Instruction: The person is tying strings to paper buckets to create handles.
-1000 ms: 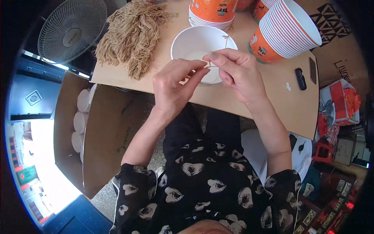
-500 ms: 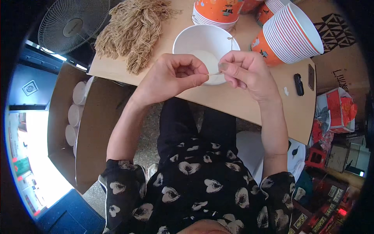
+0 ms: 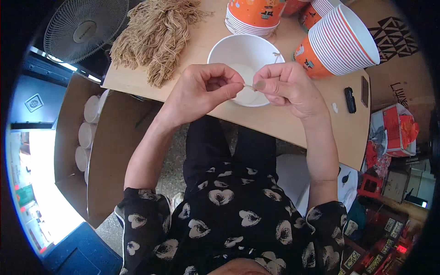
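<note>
Over the white bowl [image 3: 238,55] on the counter [image 3: 293,121] | left hand [image 3: 201,91] and right hand [image 3: 286,85] each have their grip pinched on one thin tan string [image 3: 248,85] stretched between them | straw-coloured fibre bundle [image 3: 153,36] far left | stacked orange paper bowls [image 3: 339,41] right | black fan [image 3: 85,27] beyond the edge.

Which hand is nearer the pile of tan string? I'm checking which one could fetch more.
Left. The left hand is just right of the pile of tan string; the right hand lies farther off, beyond the white bowl.
</note>
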`<act>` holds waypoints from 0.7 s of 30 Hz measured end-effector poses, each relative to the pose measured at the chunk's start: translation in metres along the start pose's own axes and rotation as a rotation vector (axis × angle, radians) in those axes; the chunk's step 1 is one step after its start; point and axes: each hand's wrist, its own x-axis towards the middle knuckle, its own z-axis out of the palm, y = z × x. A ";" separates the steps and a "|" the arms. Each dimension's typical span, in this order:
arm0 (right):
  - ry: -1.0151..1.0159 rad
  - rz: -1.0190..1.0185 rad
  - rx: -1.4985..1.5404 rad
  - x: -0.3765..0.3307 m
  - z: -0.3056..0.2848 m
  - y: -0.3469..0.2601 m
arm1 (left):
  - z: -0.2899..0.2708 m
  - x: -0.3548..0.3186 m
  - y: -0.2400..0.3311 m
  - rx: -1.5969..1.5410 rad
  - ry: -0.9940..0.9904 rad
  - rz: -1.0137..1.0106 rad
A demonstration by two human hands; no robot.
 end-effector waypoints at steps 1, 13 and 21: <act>0.000 -0.001 0.000 -0.002 -0.001 -0.001 | 0.001 0.000 0.000 0.016 0.009 0.021; 0.036 -0.137 0.001 0.005 0.005 0.006 | 0.013 0.001 -0.006 0.178 0.153 0.258; 0.217 -0.215 0.011 0.007 0.013 0.017 | 0.022 0.000 -0.019 0.259 0.257 0.432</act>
